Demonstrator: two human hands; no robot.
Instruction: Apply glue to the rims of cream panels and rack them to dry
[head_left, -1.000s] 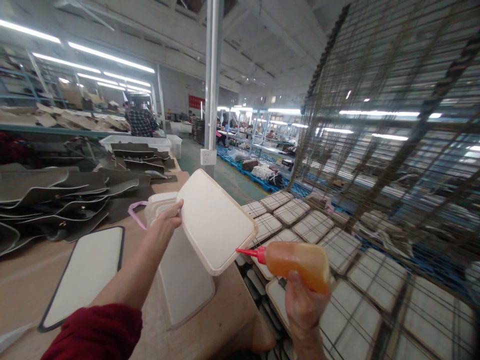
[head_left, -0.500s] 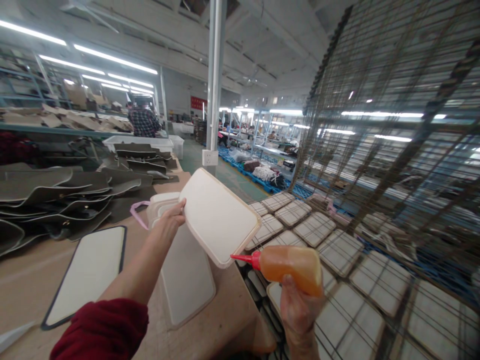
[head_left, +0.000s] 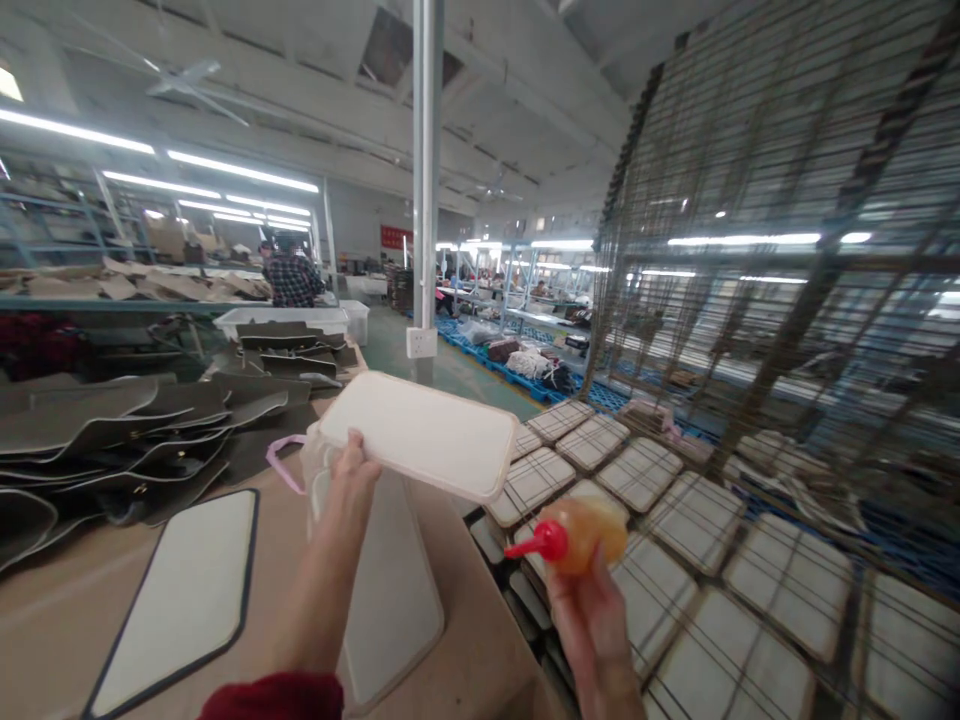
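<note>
My left hand grips the near left edge of a white rounded panel, holding it tilted above the table. In my right hand is a squeeze bottle of amber liquid with a red nozzle, which points left. The nozzle tip is apart from the panel, below its right end. Under the raised panel, a similar pale panel lies on the table. Farther left rests a white panel with a dark border. A pink strap shows beside my left hand.
The brown-covered table runs beneath the panels. Dark folded pieces are piled at left. On the right, a wire rack holds many white panels, and its upper mesh sections stand raised. A person is in the background.
The panel in my left hand has turned to lie more level and shifted left. The bottle has come away from its edge, with its nozzle lower and turned more toward me.
</note>
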